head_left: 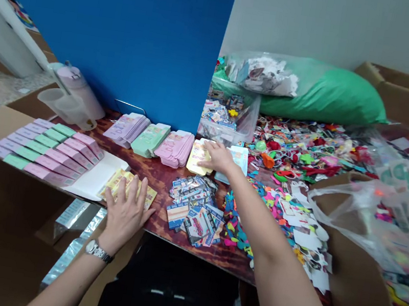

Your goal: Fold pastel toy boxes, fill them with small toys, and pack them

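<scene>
My left hand (126, 210), a watch on its wrist, lies with spread fingers over a flat yellow printed piece (118, 180) at the table's front edge. Farther off, my right hand (219, 157) reaches over a stack of flat yellow cartons (197, 153), its fingers apart and resting on the top one. Beside that stack are flat pink cartons (175, 147), green cartons (150, 139) and purple cartons (126, 129). Partly behind my right hand are light blue cartons (241, 159). Between my hands lies a loose pile of printed cards (197, 214).
Filled purple, green and pink boxes (47, 151) stand in rows at left, near a pink bottle (82, 90) and a plastic cup (68, 105). Right are heaps of small colourful items (298, 152), a clear bin (231, 134), a green sack (326, 94) and an open carton (360, 271).
</scene>
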`<state>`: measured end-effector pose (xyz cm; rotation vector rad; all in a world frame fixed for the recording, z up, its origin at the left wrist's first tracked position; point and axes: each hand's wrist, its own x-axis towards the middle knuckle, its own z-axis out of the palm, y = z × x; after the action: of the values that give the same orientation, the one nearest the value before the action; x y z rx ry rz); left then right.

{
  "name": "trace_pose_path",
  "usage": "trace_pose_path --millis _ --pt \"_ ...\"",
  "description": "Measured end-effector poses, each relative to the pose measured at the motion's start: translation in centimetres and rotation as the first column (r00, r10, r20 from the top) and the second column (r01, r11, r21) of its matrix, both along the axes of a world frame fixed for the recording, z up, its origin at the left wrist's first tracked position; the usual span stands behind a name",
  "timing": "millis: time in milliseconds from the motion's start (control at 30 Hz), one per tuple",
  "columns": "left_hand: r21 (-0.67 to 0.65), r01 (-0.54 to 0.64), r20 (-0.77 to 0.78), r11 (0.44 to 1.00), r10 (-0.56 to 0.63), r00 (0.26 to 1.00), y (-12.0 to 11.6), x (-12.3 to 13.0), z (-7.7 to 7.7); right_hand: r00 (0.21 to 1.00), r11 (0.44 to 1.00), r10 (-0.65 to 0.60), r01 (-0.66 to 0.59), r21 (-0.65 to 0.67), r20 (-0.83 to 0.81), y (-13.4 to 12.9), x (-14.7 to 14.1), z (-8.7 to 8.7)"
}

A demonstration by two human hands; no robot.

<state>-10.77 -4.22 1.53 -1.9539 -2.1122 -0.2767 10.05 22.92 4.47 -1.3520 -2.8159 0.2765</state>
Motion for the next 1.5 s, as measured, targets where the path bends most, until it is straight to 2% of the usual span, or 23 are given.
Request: trace_pose_path --millis 67,167,233,300,433,500,567,633,700,767,867,933,967,1067,1133,1200,1267,1333,1400,1433,1500 --pt "0.020 0.010 0.020 1.000 -0.010 1.000 0.2 0.1 0.4 1.000 1.000 0.003 -0.003 0.009 0.017 0.2 -0.3 -0.1" --pt "0.106 0.041 0.064 0.994 -0.048 0.997 1.2 0.7 1.4 1.000 0.994 0.031 -0.030 0.104 -0.003 0.1 -0.7 0.0" --pt "0.174 0.083 0.123 0.981 -0.105 0.987 2.5 1.5 2.3 0.997 0.980 0.040 -0.025 0.200 -0.071 -0.2 -0.8 0.4" --pt "0.229 0.136 0.218 0.964 -0.187 0.958 4.0 2.6 3.1 0.979 0.956 0.027 0.033 0.290 -0.202 -1.0 -0.4 1.2" --pt "0.284 0.156 0.412 0.946 -0.267 0.871 7.3 5.5 4.3 0.849 0.928 0.104 0.104 0.358 -0.518 -4.9 1.4 3.4" --pt "0.289 0.148 0.448 0.946 -0.270 0.852 8.6 7.0 4.3 0.759 0.950 0.136 0.082 0.300 -0.637 -7.7 2.3 4.3" --pt "0.284 0.145 0.453 0.948 -0.266 0.851 9.2 8.3 3.9 0.686 0.983 0.085 0.060 0.172 -0.723 -10.5 3.0 4.6" --pt "0.289 0.137 0.456 0.947 -0.262 0.850 9.1 9.3 3.3 0.637 0.998 -0.003 0.044 0.033 -0.771 -12.7 3.6 4.4" --pt "0.289 0.129 0.492 0.949 -0.263 0.830 8.6 10.0 2.7 0.610 0.998 -0.058 0.044 -0.040 -0.790 -14.4 4.2 3.9" --pt "0.258 0.132 0.557 0.957 -0.258 0.789 7.7 10.4 2.2 0.610 0.995 -0.049 0.094 0.012 -0.791 -15.7 4.7 3.2" --pt "0.201 0.128 0.645 0.971 -0.230 0.729 6.6 10.7 2.0 0.648 0.948 0.010 0.236 0.213 -0.762 -17.3 5.2 2.2" --pt "0.219 0.149 0.671 0.964 -0.260 0.694 6.1 10.8 2.2 0.672 0.925 0.038 0.255 0.280 -0.739 -18.2 5.4 1.6" --pt "0.237 0.177 0.671 0.955 -0.293 0.681 5.9 10.7 2.3 0.674 0.933 0.046 0.235 0.273 -0.737 -18.6 5.5 1.5" --pt "0.285 0.306 0.613 0.909 -0.418 0.671 5.6 10.4 2.5 0.618 0.986 0.000 0.133 0.105 -0.786 -19.4 5.7 1.5" --pt "0.298 0.363 0.553 0.883 -0.470 0.688 5.4 10.2 2.5 0.522 0.990 -0.134 0.103 -0.094 -0.843 -19.5 5.8 1.7" --pt "0.301 0.393 0.498 0.869 -0.494 0.713 5.3 10.2 2.3 0.402 0.951 -0.306 0.099 -0.292 -0.863 -19.3 5.7 2.0" --pt "0.292 0.408 0.461 0.865 -0.501 0.732 5.2 10.2 2.1 0.326 0.899 -0.430 0.065 -0.434 -0.842 -18.9 5.6 2.2" --pt "0.295 0.401 0.441 0.867 -0.496 0.748 5.0 10.3 2.0 0.324 0.855 -0.488 -0.009 -0.518 -0.811 -18.4 5.5 2.4" --pt "0.289 0.377 0.431 0.880 -0.471 0.770 4.8 10.4 2.0 0.364 0.827 -0.506 -0.053 -0.560 -0.782 -18.1 5.5 2.8" --pt "0.274 0.365 0.427 0.890 -0.453 0.783 4.8 10.4 2.0 0.395 0.828 -0.500 -0.044 -0.559 -0.771 -18.0 5.5 3.1" --pt "0.220 0.346 0.417 0.912 -0.409 0.812 4.6 10.6 2.1 0.486 0.872 -0.438 0.023 -0.490 -0.756 -18.0 5.6 3.6"
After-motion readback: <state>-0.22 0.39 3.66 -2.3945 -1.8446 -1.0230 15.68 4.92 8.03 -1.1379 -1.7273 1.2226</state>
